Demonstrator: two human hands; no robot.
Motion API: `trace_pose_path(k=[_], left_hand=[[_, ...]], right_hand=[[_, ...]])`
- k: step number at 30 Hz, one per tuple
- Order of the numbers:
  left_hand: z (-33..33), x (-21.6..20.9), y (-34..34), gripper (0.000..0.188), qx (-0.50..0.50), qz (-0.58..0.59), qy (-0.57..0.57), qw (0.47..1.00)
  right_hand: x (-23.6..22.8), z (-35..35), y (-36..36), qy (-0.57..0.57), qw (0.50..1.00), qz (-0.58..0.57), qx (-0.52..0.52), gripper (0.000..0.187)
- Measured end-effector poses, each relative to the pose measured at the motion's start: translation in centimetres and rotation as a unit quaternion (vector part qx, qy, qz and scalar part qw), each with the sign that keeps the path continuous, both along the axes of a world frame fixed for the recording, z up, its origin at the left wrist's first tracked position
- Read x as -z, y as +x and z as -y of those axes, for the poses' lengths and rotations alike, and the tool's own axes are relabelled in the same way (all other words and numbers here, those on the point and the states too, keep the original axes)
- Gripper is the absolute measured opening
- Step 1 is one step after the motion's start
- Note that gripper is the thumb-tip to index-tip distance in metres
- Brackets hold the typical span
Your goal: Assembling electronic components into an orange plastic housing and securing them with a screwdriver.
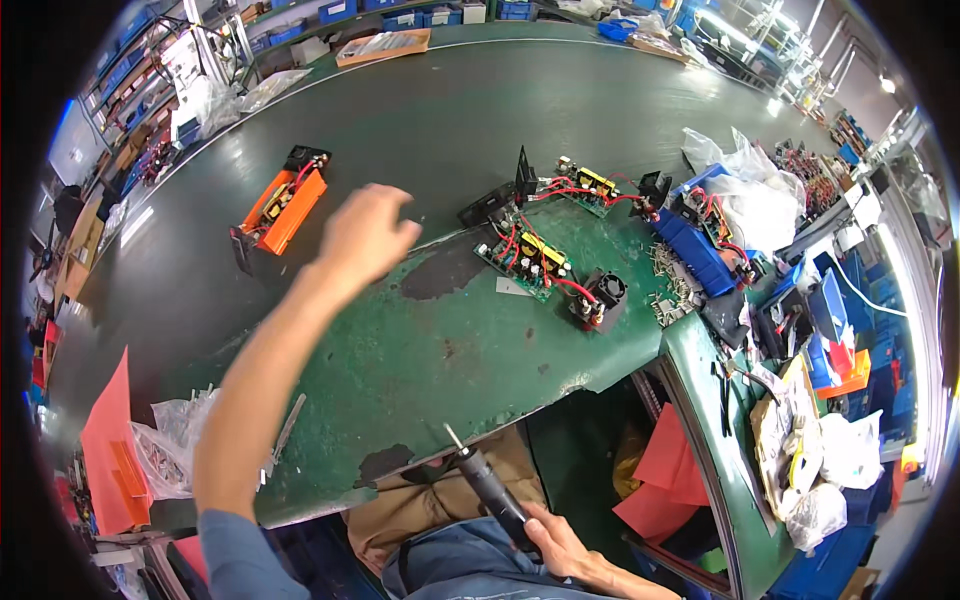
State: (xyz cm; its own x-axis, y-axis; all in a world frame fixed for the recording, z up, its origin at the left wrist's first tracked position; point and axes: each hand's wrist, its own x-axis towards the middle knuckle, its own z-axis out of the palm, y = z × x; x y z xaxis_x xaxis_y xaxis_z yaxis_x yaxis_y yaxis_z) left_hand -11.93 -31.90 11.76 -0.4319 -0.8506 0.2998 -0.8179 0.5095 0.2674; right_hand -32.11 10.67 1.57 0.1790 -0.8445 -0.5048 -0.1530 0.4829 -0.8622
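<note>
My left hand (366, 236) is stretched out over the workbench, thumb and fingers apart, with nothing visible in it. Beyond it to the left lies an orange metal housing (291, 222) with a circuit board, red wires and black end plates. Low at the bench's front edge, my right hand (560, 543) is wrapped round a black electric screwdriver (490, 489), its bit pointing up and left. To the right of my left hand rests a circuit board (527, 262) wired to a black fan end plate (598, 297). Behind it sits a second circuit board (590, 187) with red wires.
At right, a blue housing (692, 250) lies beside a scatter of small screws (674, 285) and white plastic bags (755, 195). A red sheet (113, 450) and a clear bag of small parts (165, 460) occupy the near left. An open cardboard tray (384, 46) sits far back.
</note>
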Motion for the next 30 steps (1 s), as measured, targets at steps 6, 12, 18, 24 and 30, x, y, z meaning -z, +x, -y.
trace_pose_path(k=[6,12,18,24,30], left_hand=[[-8.5,3.3,-16.0,0.047,0.248,-0.092,0.049,0.963],[-11.7,2.6,-16.9,0.035,0.284,-0.205,-0.004,0.937],[-13.5,1.0,-9.0,0.025,0.2,-0.239,-0.033,0.95],[-17.2,7.3,2.2,0.023,0.092,-0.177,0.028,0.979],[-18.4,8.4,3.0,0.028,0.083,-0.165,-0.027,0.982]], right_hand=[[-0.4,1.3,-0.8,-0.015,0.998,0.027,0.051,0.051],[-4.8,7.4,-2.0,-0.225,0.955,-0.192,-0.007,0.065],[-4.5,16.2,-4.7,-0.492,0.769,-0.407,-0.011,0.05],[-12.1,13.7,-17.2,-0.477,0.707,-0.507,0.128,0.037],[-14.0,0.3,-45.6,-0.354,0.569,-0.708,0.222,0.041]])
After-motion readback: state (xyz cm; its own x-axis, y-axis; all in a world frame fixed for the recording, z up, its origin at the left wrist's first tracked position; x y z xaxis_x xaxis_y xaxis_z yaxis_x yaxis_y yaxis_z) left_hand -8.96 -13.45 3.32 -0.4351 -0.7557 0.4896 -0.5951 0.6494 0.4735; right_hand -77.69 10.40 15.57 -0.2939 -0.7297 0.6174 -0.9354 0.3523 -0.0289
